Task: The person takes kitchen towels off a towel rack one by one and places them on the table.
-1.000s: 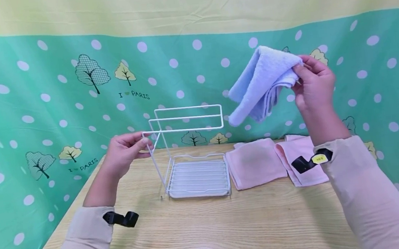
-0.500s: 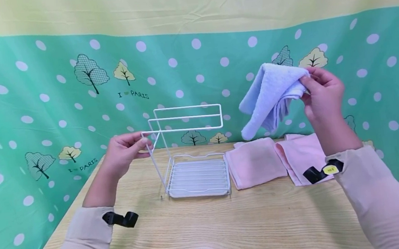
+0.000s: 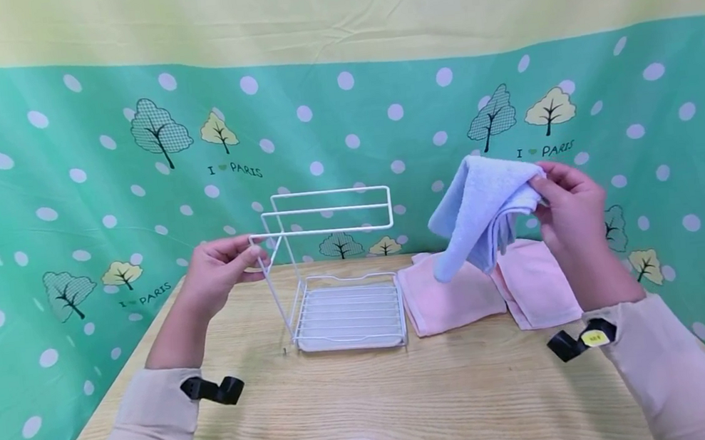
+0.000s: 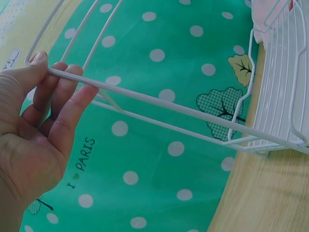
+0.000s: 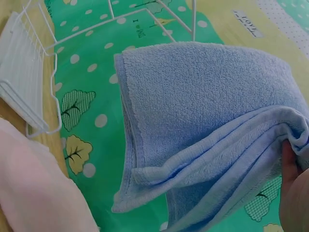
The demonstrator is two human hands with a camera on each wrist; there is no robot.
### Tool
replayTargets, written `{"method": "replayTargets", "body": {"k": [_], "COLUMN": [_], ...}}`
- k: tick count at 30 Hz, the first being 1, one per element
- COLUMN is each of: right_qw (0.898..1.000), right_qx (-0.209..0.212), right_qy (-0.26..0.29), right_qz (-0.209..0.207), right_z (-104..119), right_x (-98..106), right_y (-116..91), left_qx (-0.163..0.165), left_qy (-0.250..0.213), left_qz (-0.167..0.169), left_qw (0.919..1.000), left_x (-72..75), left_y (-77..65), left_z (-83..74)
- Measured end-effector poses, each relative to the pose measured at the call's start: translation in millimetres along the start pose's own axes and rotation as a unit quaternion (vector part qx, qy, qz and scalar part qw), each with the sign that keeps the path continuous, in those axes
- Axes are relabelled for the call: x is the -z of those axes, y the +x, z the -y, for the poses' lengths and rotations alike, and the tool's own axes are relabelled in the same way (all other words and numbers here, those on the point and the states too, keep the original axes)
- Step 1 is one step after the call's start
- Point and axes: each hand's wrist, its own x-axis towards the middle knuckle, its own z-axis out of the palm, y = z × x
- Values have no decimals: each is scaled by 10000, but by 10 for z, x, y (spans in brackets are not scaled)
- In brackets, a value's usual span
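Observation:
A white wire rack (image 3: pixel 328 231) stands on the wooden table, with a pale tray (image 3: pixel 349 313) in its base. My left hand (image 3: pixel 219 270) pinches the rack's upper left corner between thumb and fingers; the left wrist view shows the fingertips on the white wire (image 4: pixel 145 99). In my right hand (image 3: pixel 574 214) a folded light blue towel (image 3: pixel 483 206) is pinched at one corner and hangs down in loose folds. It hangs in front of a folded pink towel (image 3: pixel 451 303) in the head view. In the right wrist view the blue towel (image 5: pixel 207 92) covers most of the fingers.
Beside the rack on the right lies the folded pink towel, and right of it a second pink towel (image 3: pixel 540 286), partly behind my right hand. A green curtain (image 3: pixel 355 119) with dots and trees closes off the back of the wooden table (image 3: pixel 448 396).
My right hand has moved down and slightly to the right with the blue towel, from above the pink towels to close over them. The left hand keeps its hold on the rack.

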Motion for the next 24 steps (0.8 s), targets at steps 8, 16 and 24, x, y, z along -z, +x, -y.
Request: {"method": "replayTargets", "body": {"k": [8, 16, 24], "right_qw": [9987, 9938, 9885], "right_qx": [-445, -874, -1130], "right_qy": [238, 525, 697], "right_qz": [51, 449, 721], "right_z": [-184, -312, -488], "right_x": [167, 315, 409], "right_y": [-137, -343, -588], "left_qx": [-32, 19, 45], "left_qy": [14, 59, 98], "left_qz": [-8, -43, -59], "left_qw": [10000, 10000, 9999], "left_x": [-7, -14, 2], "left_y": [-6, 1, 3], "left_z": [1, 11, 18]}}
